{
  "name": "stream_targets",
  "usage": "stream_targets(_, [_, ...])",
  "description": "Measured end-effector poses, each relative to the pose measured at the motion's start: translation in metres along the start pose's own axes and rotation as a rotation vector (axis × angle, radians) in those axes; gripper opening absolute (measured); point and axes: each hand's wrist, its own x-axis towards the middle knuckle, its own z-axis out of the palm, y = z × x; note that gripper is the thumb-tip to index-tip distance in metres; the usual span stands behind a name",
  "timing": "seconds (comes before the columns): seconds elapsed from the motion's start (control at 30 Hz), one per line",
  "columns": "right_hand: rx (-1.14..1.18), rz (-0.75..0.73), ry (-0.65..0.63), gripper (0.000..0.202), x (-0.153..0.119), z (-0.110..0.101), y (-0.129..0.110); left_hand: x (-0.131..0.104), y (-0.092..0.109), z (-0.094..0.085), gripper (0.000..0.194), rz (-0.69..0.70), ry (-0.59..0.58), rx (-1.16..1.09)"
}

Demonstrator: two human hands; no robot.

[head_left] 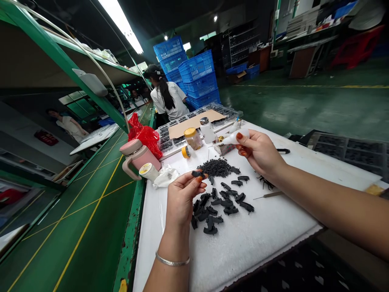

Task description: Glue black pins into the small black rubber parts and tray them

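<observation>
My left hand point(183, 194) pinches a small black part point(198, 174) between thumb and fingers, above the white work surface point(258, 239). Over the surface on the right, my right hand point(258, 152) grips a small white bottle point(235, 138), its narrow tip pointing left. Curved black pieces point(227, 202) lie loosely scattered between and below the hands. Behind them sits a heap of tiny black rings point(215, 167). A thin-tipped tool point(272, 195) rests under my right forearm.
A pink mug point(141, 156), a red bag point(142, 134), a yellow-lidded jar point(193, 138) and a white bottle point(207, 130) stand behind. The green conveyor point(88, 211) runs at left. A person point(170, 99) sits ahead beside blue crates point(199, 77).
</observation>
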Motion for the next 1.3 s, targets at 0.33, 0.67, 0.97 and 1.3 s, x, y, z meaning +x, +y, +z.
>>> stream_targets(0.33, [0.195,0.397,-0.206,0.043,-0.013,0.014,0.006,-0.005,0.001,0.010,0.031,-0.059,-0.014,-0.097])
stream_targets(0.67, [-0.199,0.201,-0.480,0.034,-0.038,0.034,0.019,-0.006,-0.006,0.017,0.033,-0.059,-0.008,-0.223])
stream_targets(0.97, [-0.491,-0.174,-0.355,0.024,-0.044,0.039,0.024,-0.008,-0.012,0.025,0.028,-0.023,0.041,-0.284])
stream_targets(1.3, [-0.380,-0.113,-0.266,0.022,-0.039,0.038,0.022,-0.010,-0.014,0.029,0.035,-0.070,-0.027,-0.201])
